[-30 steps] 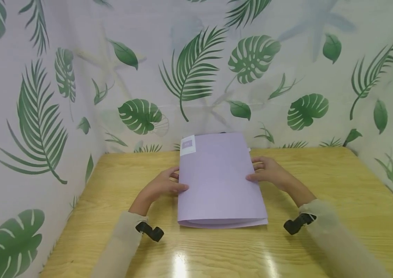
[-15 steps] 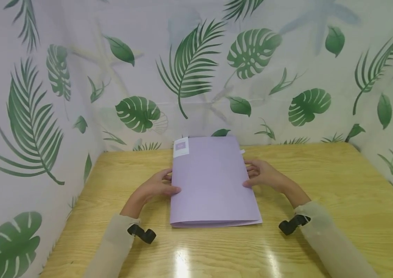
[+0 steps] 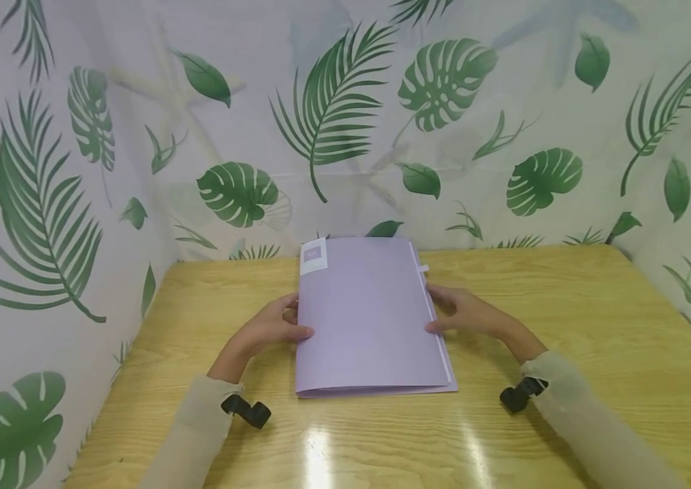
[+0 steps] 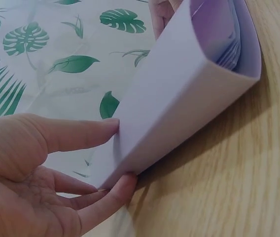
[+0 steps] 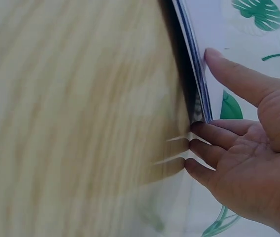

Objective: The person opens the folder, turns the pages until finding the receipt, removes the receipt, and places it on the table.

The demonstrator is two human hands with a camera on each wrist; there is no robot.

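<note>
A light purple file folder (image 3: 364, 319) lies on the wooden table, with a white label (image 3: 313, 255) at its upper left corner and its spine on the left. My left hand (image 3: 272, 323) holds the spine side, thumb on the cover and fingers against the spine's lower edge. On the opposite side my right hand (image 3: 464, 314) grips the opening edge, thumb on the cover and fingertips low at the pages' edge, by the table. Inside the folder, sheets (image 4: 228, 57) show at its near end in the left wrist view. A small white tab (image 3: 423, 268) sticks out at the right edge.
The wooden table (image 3: 565, 305) extends to both sides and in front of the folder. Behind it and at the sides hangs a white leaf-print curtain (image 3: 468, 204). A black wrist mount (image 3: 248, 410) sits on the left sleeve, another on the right.
The folder and both hands have shifted left in the head view, which has itself moved. A white strip of pages now shows along the folder's right edge. Both hands keep their hold.
</note>
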